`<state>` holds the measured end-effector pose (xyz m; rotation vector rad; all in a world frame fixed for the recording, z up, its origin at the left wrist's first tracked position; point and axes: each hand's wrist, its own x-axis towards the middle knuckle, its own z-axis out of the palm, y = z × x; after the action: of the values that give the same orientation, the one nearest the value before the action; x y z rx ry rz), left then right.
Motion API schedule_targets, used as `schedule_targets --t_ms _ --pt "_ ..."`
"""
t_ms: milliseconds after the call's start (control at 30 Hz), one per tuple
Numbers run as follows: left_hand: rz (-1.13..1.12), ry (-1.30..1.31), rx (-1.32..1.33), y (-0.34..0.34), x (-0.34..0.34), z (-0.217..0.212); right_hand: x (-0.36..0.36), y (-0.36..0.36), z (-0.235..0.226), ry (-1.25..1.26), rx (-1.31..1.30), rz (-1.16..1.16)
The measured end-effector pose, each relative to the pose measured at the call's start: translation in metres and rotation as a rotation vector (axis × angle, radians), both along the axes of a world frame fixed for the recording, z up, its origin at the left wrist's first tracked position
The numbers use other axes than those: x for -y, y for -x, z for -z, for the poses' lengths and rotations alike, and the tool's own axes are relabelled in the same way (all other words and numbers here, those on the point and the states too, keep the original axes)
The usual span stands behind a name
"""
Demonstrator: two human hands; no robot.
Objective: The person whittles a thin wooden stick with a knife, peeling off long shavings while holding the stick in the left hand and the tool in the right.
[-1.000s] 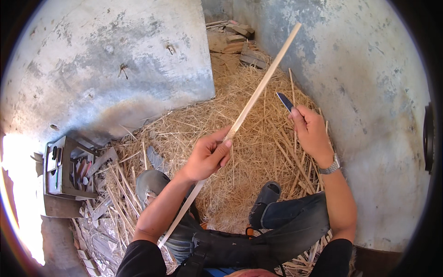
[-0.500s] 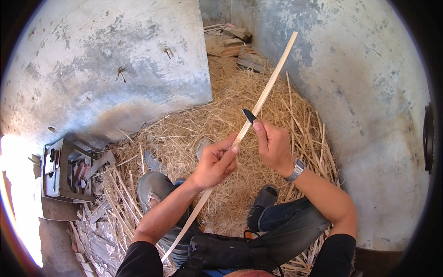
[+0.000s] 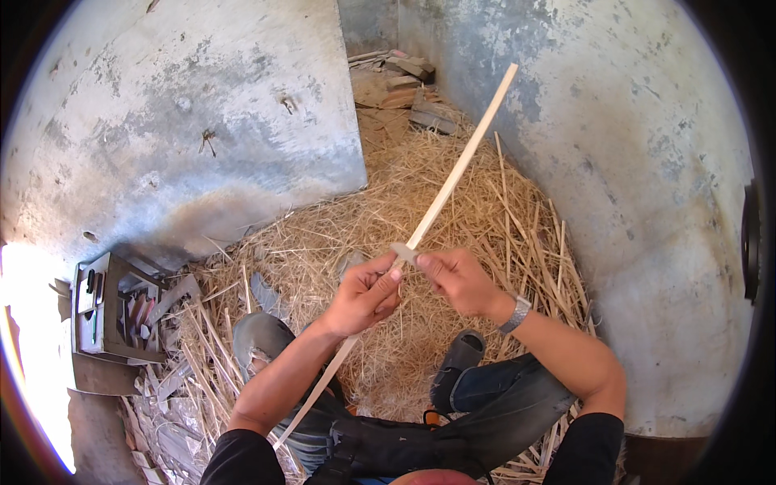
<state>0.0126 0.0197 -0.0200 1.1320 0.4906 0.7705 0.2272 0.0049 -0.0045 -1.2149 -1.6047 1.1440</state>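
A long, pale wooden strip (image 3: 462, 165) runs slantwise from my lap up toward the far right wall. My left hand (image 3: 364, 295) is closed round it near its middle, thumb on top. Just beyond, my right hand (image 3: 462, 283), with a metal-banded watch (image 3: 516, 315) on its wrist, grips a short knife (image 3: 404, 253). The blade lies across the strip, close to my left fingertips, and looks light grey. The knife's handle is hidden in my right fist.
Shavings and thin strips (image 3: 388, 210) cover the floor around my legs. Longer strips (image 3: 558, 267) lean along the right wall. A small wooden cabinet (image 3: 121, 315) holding tools stands at the left, and wood blocks (image 3: 412, 69) are piled in the far corner. One sandal (image 3: 461, 356) shows ahead.
My right hand has drawn the knife down along the strip toward my left hand. The blade has turned from dark to light grey. My left hand has shifted slightly left and nearer.
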Motion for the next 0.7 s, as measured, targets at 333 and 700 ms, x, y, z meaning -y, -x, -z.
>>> schedule_targets --t_ms 333,700 --pt "-0.045 -0.171 -0.089 -0.011 0.006 -0.006 -0.014 -0.014 -0.015 -0.456 0.287 0.321" --pt "0.015 0.132 0.133 -0.015 0.008 -0.014 -0.005 0.008 -0.002 -0.408 0.200 0.282"
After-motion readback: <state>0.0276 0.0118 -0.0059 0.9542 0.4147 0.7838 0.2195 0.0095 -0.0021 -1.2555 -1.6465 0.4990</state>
